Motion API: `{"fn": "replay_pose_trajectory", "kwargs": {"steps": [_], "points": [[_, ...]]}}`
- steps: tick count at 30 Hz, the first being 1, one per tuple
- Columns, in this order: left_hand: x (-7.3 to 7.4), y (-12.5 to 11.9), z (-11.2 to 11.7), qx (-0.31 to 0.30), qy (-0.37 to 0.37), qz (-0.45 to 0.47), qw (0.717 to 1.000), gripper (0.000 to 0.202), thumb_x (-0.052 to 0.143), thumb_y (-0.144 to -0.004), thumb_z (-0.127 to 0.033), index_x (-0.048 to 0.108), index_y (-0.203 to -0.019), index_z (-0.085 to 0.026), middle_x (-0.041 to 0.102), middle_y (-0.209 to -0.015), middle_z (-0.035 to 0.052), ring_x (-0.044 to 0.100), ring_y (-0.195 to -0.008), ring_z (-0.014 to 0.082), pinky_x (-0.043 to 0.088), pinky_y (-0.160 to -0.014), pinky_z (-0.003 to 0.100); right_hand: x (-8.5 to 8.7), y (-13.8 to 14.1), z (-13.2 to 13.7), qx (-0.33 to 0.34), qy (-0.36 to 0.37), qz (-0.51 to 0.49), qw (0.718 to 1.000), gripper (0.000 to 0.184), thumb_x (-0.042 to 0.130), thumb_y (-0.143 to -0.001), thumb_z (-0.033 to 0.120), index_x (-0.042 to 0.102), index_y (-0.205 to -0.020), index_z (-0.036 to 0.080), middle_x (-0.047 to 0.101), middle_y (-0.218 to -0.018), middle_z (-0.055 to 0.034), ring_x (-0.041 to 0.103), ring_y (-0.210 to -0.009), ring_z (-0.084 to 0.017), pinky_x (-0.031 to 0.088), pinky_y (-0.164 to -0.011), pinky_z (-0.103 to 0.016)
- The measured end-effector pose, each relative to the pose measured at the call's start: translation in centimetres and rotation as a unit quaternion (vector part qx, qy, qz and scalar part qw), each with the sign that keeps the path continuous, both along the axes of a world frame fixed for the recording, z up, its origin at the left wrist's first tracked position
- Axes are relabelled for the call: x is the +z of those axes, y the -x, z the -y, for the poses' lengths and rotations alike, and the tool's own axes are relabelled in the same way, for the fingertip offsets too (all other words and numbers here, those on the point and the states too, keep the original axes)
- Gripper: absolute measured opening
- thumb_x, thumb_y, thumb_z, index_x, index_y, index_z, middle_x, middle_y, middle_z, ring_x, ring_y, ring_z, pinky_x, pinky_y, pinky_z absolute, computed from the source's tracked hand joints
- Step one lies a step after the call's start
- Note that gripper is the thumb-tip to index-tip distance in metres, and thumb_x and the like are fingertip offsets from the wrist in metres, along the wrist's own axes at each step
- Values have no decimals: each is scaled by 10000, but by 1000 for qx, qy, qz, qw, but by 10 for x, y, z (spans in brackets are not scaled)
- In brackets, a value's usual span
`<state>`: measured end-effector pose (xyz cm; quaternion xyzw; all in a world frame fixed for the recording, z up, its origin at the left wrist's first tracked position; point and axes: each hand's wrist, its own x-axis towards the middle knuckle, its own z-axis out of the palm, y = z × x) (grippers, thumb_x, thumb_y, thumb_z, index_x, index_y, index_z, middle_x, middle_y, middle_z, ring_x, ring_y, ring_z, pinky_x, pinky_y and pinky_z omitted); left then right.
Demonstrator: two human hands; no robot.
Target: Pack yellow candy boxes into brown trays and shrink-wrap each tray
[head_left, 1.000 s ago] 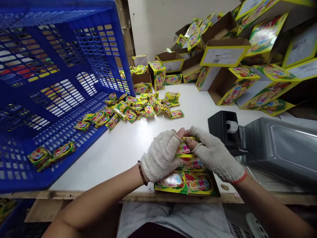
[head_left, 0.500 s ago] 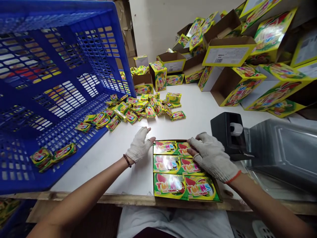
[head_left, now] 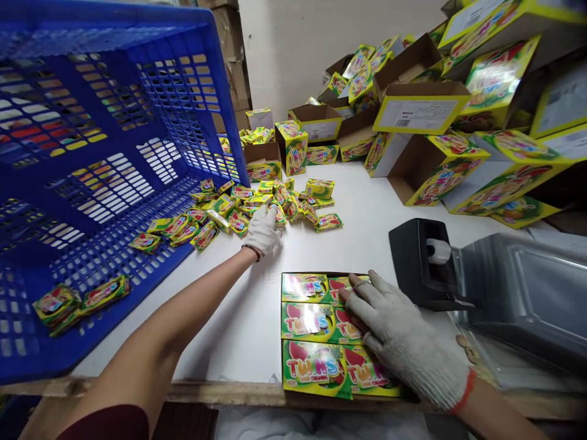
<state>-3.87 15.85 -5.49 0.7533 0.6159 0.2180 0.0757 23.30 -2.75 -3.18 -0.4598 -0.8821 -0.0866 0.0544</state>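
Note:
My left hand (head_left: 263,231), in a white fingerless knit glove, reaches into the near edge of a loose pile of small yellow-green candy packs (head_left: 238,223). Its fingers stretch onto the packs, the tips partly hidden, and the thumb stands apart. Below, at the table's front edge, lies an open display box (head_left: 282,318) filled with rows of packs marked TWINS (head_left: 314,366). Over the right part of these packs my right hand (head_left: 403,330), gloved too, lies flat with fingers spread, covering some of them.
A blue plastic crate (head_left: 224,91) lies on its side at left with packs inside. Empty display boxes (head_left: 435,171) are stacked at the back right. A black tape dispenser (head_left: 419,263) and a clear plastic container (head_left: 523,299) stand right of my right hand.
My left hand has moved from beside the filled box forward to the loose pile. My right hand has stayed on the box, its fingers now flatter across the packs.

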Motion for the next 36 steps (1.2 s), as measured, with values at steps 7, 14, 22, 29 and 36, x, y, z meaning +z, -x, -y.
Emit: {"fn": "replay_pose_trajectory", "kwargs": {"steps": [7, 14, 22, 29, 36], "points": [[23, -20, -20, -7, 7, -14, 1000, 177, 455, -928, -120, 613, -998, -158, 651, -1114, 168, 572, -1114, 279, 422, -994, 403, -17, -8, 12, 16, -11, -121, 993, 818, 610, -787, 82, 368, -1560, 191, 416, -1546, -268, 381, -1445, -442, 475, -1065, -605], [39, -35, 81, -9, -20, 235, 972, 107, 410, -990, -283, 490, -973, -215, 634, -906, 37, 594, -793, 180, 471, -734, 302, -13, -22, 0, -113, -5, -304, 946, 493, 498, -977, 221, 460, -1469, 205, 659, -1213, -130, 672, -1129, -251, 594, -936, -381], [20, -48, 138, 59, 38, 341, 938, 104, 426, -969, -317, 481, -964, -229, 614, -855, 13, 602, -768, 177, 509, -746, 320, -13, -37, -4, -1, -24, -143, 989, 325, 500, -957, 207, 727, -1174, 126, 730, -1164, -182, 677, -1098, -300, 587, -915, -457], [19, -50, 135, 67, 30, 342, 937, 122, 434, -953, -333, 489, -971, -226, 615, -854, 13, 602, -758, 178, 520, -736, 324, -5, -15, 24, 11, 31, -56, 998, 412, 535, -893, 182, 692, -1270, 126, 652, -1367, -180, 513, -1339, -407, 440, -1043, -621], [20, -50, 137, 55, 33, 331, 942, 70, 444, -960, -292, 477, -951, -232, 620, -853, 7, 604, -752, 169, 514, -728, 305, -9, -5, 21, 7, 7, -103, 995, 421, 440, -929, 144, 665, -1284, 112, 677, -1323, -180, 591, -1261, -317, 437, -1058, -550]]}}
